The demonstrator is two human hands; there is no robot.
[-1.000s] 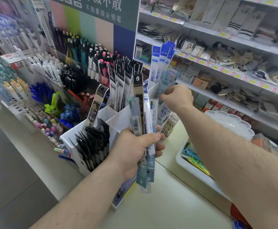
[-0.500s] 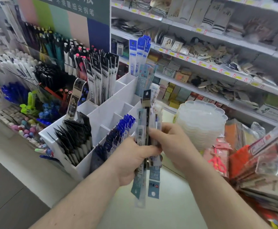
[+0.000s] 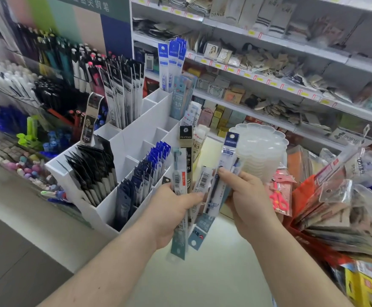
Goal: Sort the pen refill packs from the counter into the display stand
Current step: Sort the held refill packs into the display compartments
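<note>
I hold a fan of pen refill packs (image 3: 181,196) upright in front of me, above the pale worktop (image 3: 214,273). My left hand (image 3: 171,214) grips the bunch around its middle, thumb across the front. My right hand (image 3: 247,200) pinches one blue-topped pack (image 3: 221,173) at the right edge of the fan, tilted slightly away from the rest. Just behind and to the left stands the white display stand (image 3: 136,138): black packs (image 3: 92,171) fill its front-left compartment, dark blue packs (image 3: 143,176) the one beside it, and taller packs rise from the rear ones. A stack of clear scalloped trays (image 3: 260,147) sits behind my right hand.
</note>
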